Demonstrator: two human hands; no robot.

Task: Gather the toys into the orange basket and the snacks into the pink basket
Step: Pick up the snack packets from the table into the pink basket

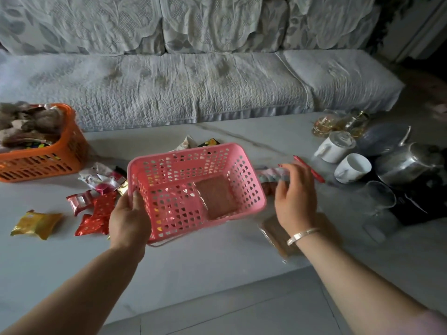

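My left hand (pixel 129 217) grips the near left rim of the pink basket (pixel 169 163), which is tilted over the table. One brown snack in clear wrap (pixel 219 198) lies inside it. My right hand (pixel 295 194) hovers open to the right of the basket, over a colourful snack packet (pixel 269 175). Under my right wrist lies another brown wrapped snack (pixel 273 232). Red packets (pixel 96 211), a gold packet (pixel 36 223) and white-pink packets (pixel 101 177) lie left of the basket. The orange basket (pixel 46 163) at the far left holds plush toys (pixel 31 124).
White mugs (pixel 353 168), a steel kettle (pixel 408 163), glasses (pixel 377 201), a dark plate and bottles crowd the table's right side. A red pen (pixel 309 169) lies by the mugs. More packets (pixel 200 142) sit behind the pink basket. A sofa (pixel 193 83) runs behind the table.
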